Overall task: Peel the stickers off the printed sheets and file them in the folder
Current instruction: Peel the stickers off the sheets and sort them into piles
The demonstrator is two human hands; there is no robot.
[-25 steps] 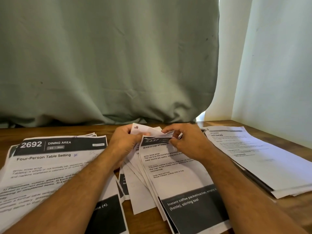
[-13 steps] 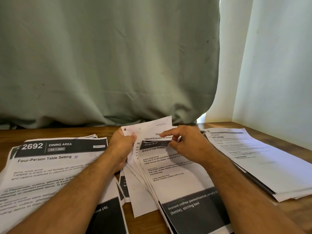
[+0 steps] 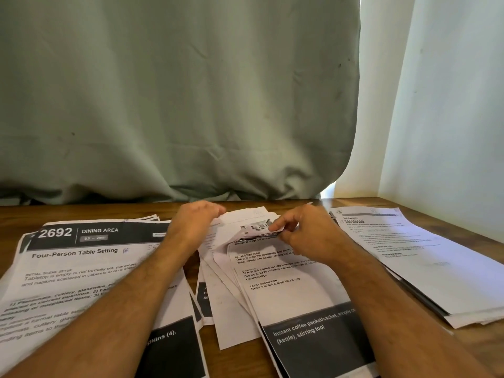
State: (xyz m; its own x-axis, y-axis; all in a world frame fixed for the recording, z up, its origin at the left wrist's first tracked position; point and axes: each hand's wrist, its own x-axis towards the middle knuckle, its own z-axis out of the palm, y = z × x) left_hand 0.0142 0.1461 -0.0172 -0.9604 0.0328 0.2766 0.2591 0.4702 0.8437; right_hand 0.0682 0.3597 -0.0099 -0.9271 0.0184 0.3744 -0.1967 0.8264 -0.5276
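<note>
A table (image 3: pixel 463 347) carries three groups of paper. On its left lies the "Four-Person Table Setting" stack (image 3: pixel 81 268), with the left forearm across its right part. In the middle is a fanned pile (image 3: pixel 237 317) topped by the "Brew instant coffee" sheet (image 3: pixel 289 296); the left hand (image 3: pixel 195 225) rests at the pile's far left edge, the right hand (image 3: pixel 308 233) at the sheet's far end. On the right lies another stack (image 3: pixel 425 263). A curtain (image 3: pixel 177 99) hangs behind the table, with a wall (image 3: pixel 450 105) to its right.
</note>
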